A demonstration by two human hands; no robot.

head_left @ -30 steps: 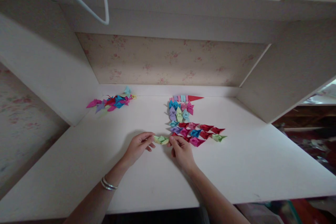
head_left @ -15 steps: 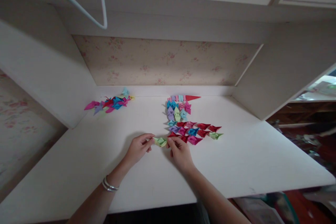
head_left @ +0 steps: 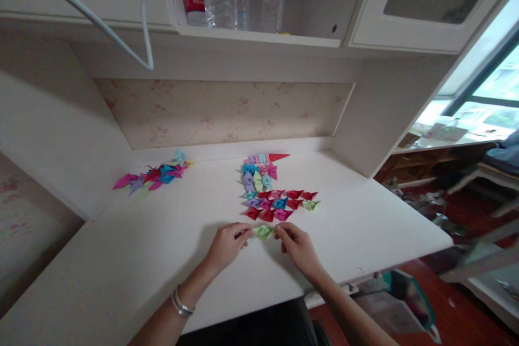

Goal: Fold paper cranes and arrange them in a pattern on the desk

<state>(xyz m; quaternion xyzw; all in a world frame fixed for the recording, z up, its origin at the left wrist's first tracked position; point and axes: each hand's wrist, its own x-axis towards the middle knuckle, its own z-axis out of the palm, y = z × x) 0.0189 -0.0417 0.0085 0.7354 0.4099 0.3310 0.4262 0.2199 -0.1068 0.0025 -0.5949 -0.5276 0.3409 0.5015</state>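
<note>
A light green folded-paper piece (head_left: 264,232) is stretched between my two hands, just in front of the nearest row of folded papers. My left hand (head_left: 229,243) pinches its left tip between thumb and fingers. At its right tip, my right hand (head_left: 298,246) closes in the same kind of pinch. Right behind it lie rows of origami pieces (head_left: 279,203) in red, pink, blue, purple and green. Farther back are a block of upright-looking folded pieces (head_left: 257,179) and a strip ending in a red paper point (head_left: 279,157).
A loose pile of coloured paper pieces (head_left: 156,175) lies at the back left of the white desk (head_left: 170,248). Above is a shelf with plastic bottles (head_left: 273,0), and a white cable (head_left: 101,27) hangs at upper left. A bin (head_left: 399,303) stands below right.
Both hands have moved right with the green paper piece, now in front of the rows instead of at their left. The camera view has turned right and tipped up.
</note>
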